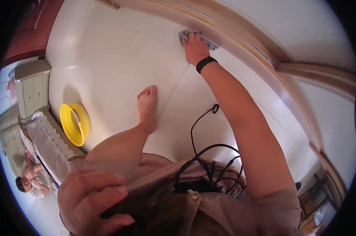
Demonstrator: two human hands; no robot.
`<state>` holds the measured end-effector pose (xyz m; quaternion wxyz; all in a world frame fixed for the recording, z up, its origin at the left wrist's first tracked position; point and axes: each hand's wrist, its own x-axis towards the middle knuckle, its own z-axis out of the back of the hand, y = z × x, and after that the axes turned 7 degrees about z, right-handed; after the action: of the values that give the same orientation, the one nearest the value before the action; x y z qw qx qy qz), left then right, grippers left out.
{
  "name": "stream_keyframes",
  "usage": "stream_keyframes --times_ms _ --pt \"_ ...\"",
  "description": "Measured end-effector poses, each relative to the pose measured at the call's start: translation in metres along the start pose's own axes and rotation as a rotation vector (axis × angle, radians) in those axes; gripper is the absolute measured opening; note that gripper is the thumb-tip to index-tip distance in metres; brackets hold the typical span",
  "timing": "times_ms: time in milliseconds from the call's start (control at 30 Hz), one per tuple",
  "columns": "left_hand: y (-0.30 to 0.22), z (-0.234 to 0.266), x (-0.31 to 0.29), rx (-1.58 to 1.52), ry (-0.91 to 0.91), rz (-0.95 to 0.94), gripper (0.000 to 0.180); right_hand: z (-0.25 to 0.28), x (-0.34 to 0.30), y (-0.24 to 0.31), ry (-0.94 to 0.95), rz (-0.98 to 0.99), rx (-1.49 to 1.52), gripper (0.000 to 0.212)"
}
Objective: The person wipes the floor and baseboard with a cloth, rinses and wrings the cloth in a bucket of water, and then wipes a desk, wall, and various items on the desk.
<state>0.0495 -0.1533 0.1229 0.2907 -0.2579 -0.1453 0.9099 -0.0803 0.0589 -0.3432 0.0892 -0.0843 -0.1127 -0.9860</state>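
Observation:
A grey rag [212,44] lies on the pale tiled floor [111,51], close against the wooden baseboard. My right hand [197,50], with a black band at its wrist, presses down on the rag with its fingers curled over it, and the arm is stretched far forward. At the lower left, near my body, is my left hand [93,200]. Its fingers are bent but apart, and nothing shows between them. What lies under that palm is hidden. My bare foot [147,102] stands on the tiles between the two hands.
A yellow basin [72,125] with a grey handle stands at left, beside a sofa with a lace-edged cover [48,137]. Black cables [193,133] loop from my lap beside my right arm. Wooden trim [260,47] runs along the right. Another person [32,177] is at far left.

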Motion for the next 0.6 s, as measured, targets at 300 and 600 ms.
stream_keyframes --times_ms 300,600 --pt "0.013 0.003 0.007 -0.041 -0.064 0.045 0.047 0.013 -0.045 -0.006 0.024 0.087 0.001 0.020" --pt "0.015 0.003 -0.006 -0.040 -0.029 -0.005 0.045 -0.005 0.015 0.012 -0.036 0.019 -0.022 0.023"
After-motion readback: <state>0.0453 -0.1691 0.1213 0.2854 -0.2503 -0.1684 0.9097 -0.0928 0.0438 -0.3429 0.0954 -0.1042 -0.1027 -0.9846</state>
